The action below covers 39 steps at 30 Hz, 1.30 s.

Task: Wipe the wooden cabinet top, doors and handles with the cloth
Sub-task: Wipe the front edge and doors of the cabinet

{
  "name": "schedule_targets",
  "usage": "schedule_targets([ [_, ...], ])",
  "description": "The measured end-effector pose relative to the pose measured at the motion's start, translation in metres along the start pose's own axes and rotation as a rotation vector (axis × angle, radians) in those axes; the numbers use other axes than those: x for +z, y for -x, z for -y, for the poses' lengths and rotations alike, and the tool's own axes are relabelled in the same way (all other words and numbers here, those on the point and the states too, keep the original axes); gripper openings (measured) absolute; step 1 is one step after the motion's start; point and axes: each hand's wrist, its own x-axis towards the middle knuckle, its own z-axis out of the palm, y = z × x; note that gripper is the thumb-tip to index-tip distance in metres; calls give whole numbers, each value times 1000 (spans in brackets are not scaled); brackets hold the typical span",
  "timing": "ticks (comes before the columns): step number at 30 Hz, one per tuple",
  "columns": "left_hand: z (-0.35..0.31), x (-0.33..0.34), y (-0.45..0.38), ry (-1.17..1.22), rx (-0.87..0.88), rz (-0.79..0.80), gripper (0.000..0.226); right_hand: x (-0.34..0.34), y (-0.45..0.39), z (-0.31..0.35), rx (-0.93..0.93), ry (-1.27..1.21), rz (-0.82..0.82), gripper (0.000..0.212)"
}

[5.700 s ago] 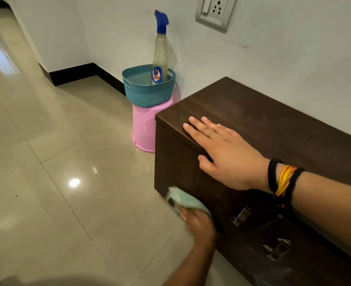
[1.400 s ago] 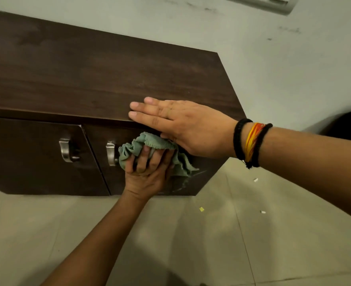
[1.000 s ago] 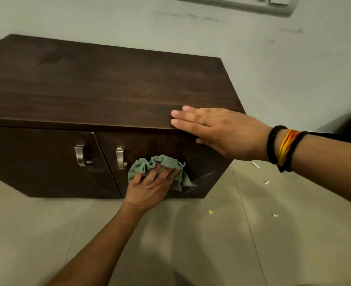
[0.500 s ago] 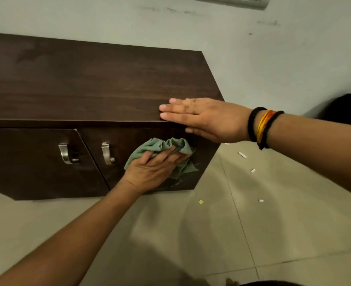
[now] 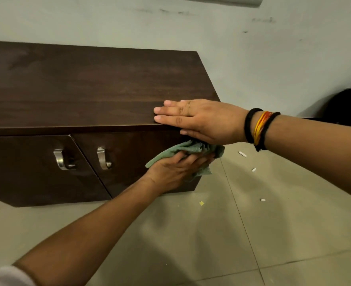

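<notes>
Cloth position changed versus half a second earlier: the crumpled green microfibre cloth (image 5: 188,148) sat further right on the right-hand door (image 5: 129,162) of the dark brown wooden cabinet (image 5: 84,89), now at the door's outer edge near the top, with part of it hanging past the corner. Before that it was closer to the middle of the door.

Your left hand (image 5: 176,169) was pressed flat on the cloth, fingers spread over it and pinning it to the door face rather than gripping it in a fist. Your right hand (image 5: 199,119) lay open, palm down, on the cabinet top at the front right corner, fingers together and extended, thumb hooked over the front edge just above the cloth. It held nothing. Same brace spot as before, give or take. Black and orange-yellow thread bands (image 5: 260,129) sat on your right wrist.

Both doors looked shut, so I couldn't tell what the cabinet held. The two curved brushed-metal handles (image 5: 103,158) sat left of the cloth, untouched by either hand.

Small white scraps (image 5: 242,154) and one yellow scrap (image 5: 201,203) lay on the beige tiled floor (image 5: 211,244) right of the cabinet.
</notes>
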Motion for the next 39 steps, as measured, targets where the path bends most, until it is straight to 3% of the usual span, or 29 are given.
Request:
schedule_targets([
  [2, -14, 11, 12, 50, 18, 7, 70, 1, 0, 0, -1, -7, 7, 57],
  [6, -43, 31, 67, 3, 263, 126, 87, 3, 0, -2, -14, -9, -13, 59],
  [12, -13, 14, 11, 73, -42, 12, 64, 6, 0, -6, -31, -3, -28, 58],
  [16, -46, 29, 49, 3, 423, 183, 76, 7, 0, -6, -26, -8, -12, 58],
  [17, -47, 32, 65, 26, 464, 191, 81, 7, 1, -6, -21, -12, -10, 58],
  [22, -22, 21, 70, 3, 441, 193, 84, 8, -1, -6, -17, -18, -19, 57],
  [25, -33, 22, 17, -9, 213, 112, 69, 7, -2, -6, -13, -21, -16, 57],
  [27, -53, 27, 1, 18, 170, 58, 67, 7, -2, -5, -6, -19, -13, 57],
  [33, -77, 43, 62, -84, 456, 178, 73, 9, -1, -8, -1, -12, -13, 58],
  [39, -36, 45, 144, -122, 591, 319, 76, 11, -1, -10, -28, -4, -42, 59],
])
